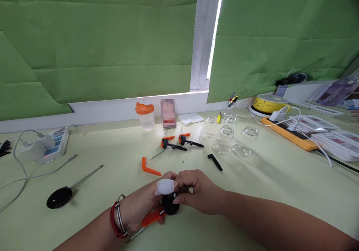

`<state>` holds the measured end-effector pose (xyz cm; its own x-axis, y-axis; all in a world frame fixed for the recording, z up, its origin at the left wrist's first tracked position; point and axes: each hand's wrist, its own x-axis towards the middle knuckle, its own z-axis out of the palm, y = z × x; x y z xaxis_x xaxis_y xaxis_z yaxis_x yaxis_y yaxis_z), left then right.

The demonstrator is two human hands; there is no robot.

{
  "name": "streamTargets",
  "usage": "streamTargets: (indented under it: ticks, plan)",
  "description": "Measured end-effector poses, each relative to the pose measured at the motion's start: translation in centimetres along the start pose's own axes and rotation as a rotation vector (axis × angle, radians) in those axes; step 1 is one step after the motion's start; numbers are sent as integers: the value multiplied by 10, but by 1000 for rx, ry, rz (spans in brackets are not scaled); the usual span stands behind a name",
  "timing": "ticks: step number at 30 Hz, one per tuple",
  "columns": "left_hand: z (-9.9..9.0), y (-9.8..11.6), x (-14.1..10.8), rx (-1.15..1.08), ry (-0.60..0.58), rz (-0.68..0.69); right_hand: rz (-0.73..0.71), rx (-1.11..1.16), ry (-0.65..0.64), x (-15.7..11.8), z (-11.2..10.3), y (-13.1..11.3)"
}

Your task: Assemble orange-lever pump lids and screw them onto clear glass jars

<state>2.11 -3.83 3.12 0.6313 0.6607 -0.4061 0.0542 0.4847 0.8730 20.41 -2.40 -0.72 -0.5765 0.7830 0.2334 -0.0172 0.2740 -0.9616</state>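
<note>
Low in front of me, my left hand (148,202), its thumb wrapped in white, is closed around a black and orange part with a metal rod. Its round black head (170,204) faces up, with a small shiny piece on top. The orange arm (153,218) and rod (137,235) stick out below my palm. My right hand (196,191) is closed at the head's edge, thumb touching it; whether its fingertips pinch something small is hidden. Just beyond lie a loose orange bent lever (150,167), a tiny metal piece (183,162) and a black bent handle (215,162).
Two similar black and orange assemblies (173,144) lie farther back. Several clear glasses (223,140) stand right of them, near an orange-lidded cup (145,115). A black disc with a rod (59,197) and white cables lie left. An orange-edged power strip (290,135) is right.
</note>
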Motion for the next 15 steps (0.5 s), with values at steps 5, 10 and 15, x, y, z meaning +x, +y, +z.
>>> streamTargets:
  ticks: [5, 10, 15]
  plan:
    - [1, 0, -1, 1, 0, -2, -26, 6, -23, 0, 0, 1]
    - [2, 0, -1, 10, 0, -1, 11, 36, -2, 1, 1, 0]
    - [1, 1, 0, 17, -10, 3, 28, 76, 2, 1, 3, -4]
